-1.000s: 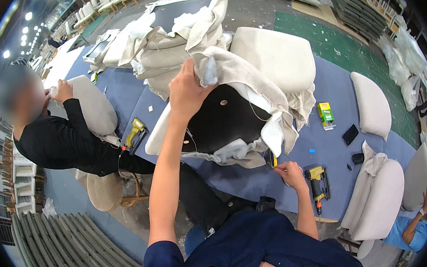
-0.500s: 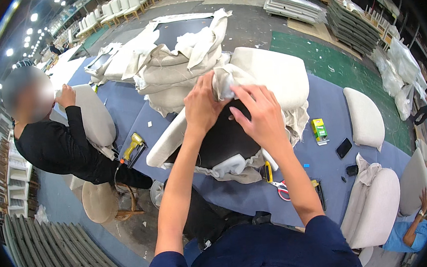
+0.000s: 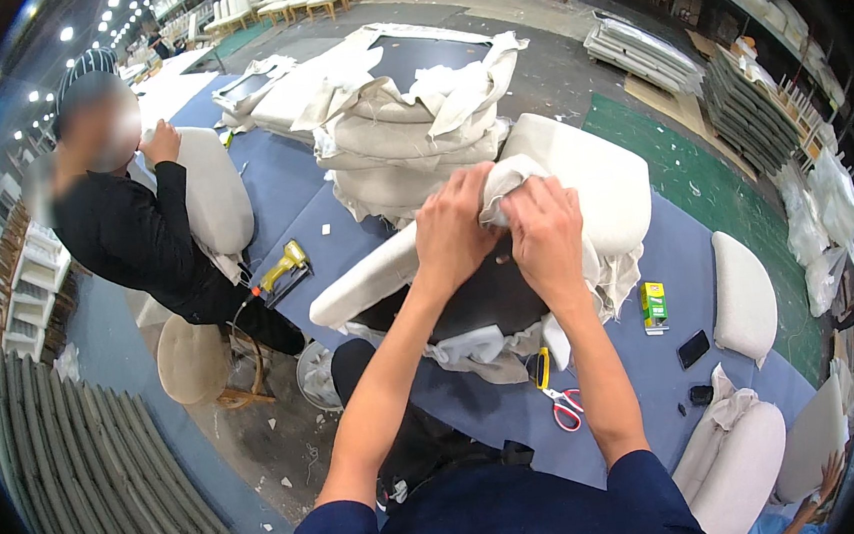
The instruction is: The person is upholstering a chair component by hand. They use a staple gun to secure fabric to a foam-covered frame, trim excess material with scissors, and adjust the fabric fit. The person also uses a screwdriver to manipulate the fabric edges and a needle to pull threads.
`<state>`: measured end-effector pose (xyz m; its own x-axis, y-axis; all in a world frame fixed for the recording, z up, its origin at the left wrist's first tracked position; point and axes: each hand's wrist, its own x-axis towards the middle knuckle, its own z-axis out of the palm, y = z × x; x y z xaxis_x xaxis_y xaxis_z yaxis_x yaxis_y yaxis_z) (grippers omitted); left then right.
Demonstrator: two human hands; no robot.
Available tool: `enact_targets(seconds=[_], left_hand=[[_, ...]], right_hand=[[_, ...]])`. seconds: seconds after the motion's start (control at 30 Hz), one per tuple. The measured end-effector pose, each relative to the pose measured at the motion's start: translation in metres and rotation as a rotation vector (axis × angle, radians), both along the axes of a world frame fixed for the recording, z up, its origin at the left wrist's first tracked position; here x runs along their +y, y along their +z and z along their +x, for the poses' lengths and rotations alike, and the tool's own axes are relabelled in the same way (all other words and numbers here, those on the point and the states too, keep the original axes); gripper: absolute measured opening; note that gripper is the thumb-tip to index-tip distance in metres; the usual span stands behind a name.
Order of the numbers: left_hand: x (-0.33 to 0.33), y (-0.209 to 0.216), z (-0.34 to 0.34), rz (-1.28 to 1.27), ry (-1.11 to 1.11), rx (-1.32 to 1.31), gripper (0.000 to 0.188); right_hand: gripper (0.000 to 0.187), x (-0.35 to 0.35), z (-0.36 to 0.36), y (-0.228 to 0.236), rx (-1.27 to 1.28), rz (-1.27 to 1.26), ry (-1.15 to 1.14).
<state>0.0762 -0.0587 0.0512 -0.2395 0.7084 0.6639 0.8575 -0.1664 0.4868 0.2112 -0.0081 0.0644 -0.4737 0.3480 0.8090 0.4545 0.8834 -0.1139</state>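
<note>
Between my two hands is a bunched flap of beige fabric point(image 3: 512, 174) at the edge of an upholstered chair part with a black underside point(image 3: 495, 297). My left hand point(image 3: 452, 230) is closed, its fingers gripping the flap from the left. My right hand point(image 3: 547, 227) pinches the same flap from the right, fingertips bent into it. Loose cloth and a white padding piece point(image 3: 468, 346) show along the near edge of the black underside. Just behind my hands rises a stack of beige upholstered pieces point(image 3: 408, 153), and a cream cushion point(image 3: 585, 174) lies to the right.
Scissors point(image 3: 566, 412) and a yellow-handled cutter point(image 3: 541, 366) lie near my right forearm. A yellow staple gun point(image 3: 287, 266) lies left, near a co-worker point(image 3: 129, 235) in black. Rightward on the blue table point(image 3: 621, 377) are a green-yellow box point(image 3: 654, 307), a phone point(image 3: 693, 348) and more cushions point(image 3: 745, 297).
My right hand's fingers, spread apart before, have closed onto the fabric flap, and the hands have drawn nearer each other. The whole view has shifted, with the table scene lying slightly lower and further right.
</note>
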Motion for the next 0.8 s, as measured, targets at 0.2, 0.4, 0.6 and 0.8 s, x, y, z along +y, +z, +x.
enact_targets(seconds=[0.2, 0.4, 0.6, 0.8], left_hand=[[0.012, 0.001, -0.042, -0.009, -0.004, -0.078, 0.066], [-0.047, 0.008, -0.032, -0.112, -0.079, -0.104, 0.077], [-0.093, 0.019, 0.009, 0.104, -0.317, 0.362, 0.089], [-0.108, 0.042, 0.024, 0.125, -0.795, 0.135, 0.059]], right_hand=[[0.026, -0.088, 0.072, -0.177, -0.347, -0.685, 0.336], [0.017, -0.078, 0.127, -0.133, 0.346, -1.255, 0.191], [0.018, -0.018, 0.096, -0.037, 0.754, -0.876, 0.233], [0.03, -0.024, 0.039, 0.008, 0.442, -0.925, 0.531]])
